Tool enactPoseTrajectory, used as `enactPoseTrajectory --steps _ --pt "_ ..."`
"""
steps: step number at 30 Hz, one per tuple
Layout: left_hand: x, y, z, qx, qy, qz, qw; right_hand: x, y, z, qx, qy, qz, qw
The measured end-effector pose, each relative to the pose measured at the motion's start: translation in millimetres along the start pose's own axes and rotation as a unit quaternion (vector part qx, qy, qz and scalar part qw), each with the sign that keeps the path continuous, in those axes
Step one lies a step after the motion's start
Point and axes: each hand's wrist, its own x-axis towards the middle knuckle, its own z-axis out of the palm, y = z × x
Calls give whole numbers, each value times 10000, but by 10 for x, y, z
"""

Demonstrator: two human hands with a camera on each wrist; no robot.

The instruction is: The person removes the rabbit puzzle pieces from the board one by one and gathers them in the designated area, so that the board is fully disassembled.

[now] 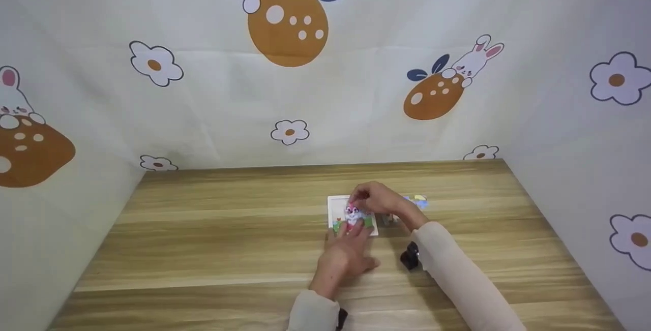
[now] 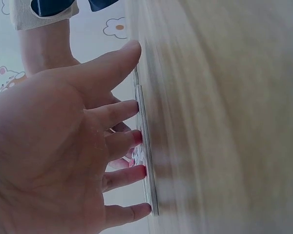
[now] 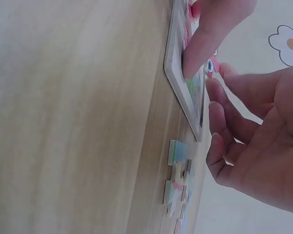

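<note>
Two hands attend to one shallow white puzzle tray (image 1: 336, 208), which lies flat on the wood-grain table (image 1: 203, 229), slightly right of the middle in the head view. Its recess is partly filled by a printed picture of a pink-and-white animal with green at the bottom.

Left hand (image 1: 346, 256): fingers extended and spread, tips resting on the tray's near side; nothing is grasped. Right hand (image 1: 380, 199): thumb and forefinger pinch a small pink puzzle piece (image 3: 209, 67) printed with an eye, over the tray; the remaining fingers are loosely bent. How much of the piece lies between the fingertips cannot be told.

Several loose puzzle pieces (image 3: 177, 152) lie on the table just beside the tray, on the right-hand side; some appear to overlap. Their exact count cannot be established.

Handling assessment: the pieces show as thin, flat slabs with rounded tabs, and are judged light and stiff, probably board or thin wood. Narrow tabs are the likely weak points; bending or forcing is inadvisable. Recommended hold: opposite edges, between thumb and forefinger, keeping the underside free. Printed faces may be somewhat slick. The tray, seen edge-on from the left wrist, is thin, presumably light and liable to slide; steady it by light downward pressure on the rim.
</note>
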Motion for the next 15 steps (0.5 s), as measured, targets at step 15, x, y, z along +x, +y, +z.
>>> enactPoseTrajectory --steps 15 --pt "0 3 -23 84 -142 -16 9999 -157 61 -217 423 416 188 9981"
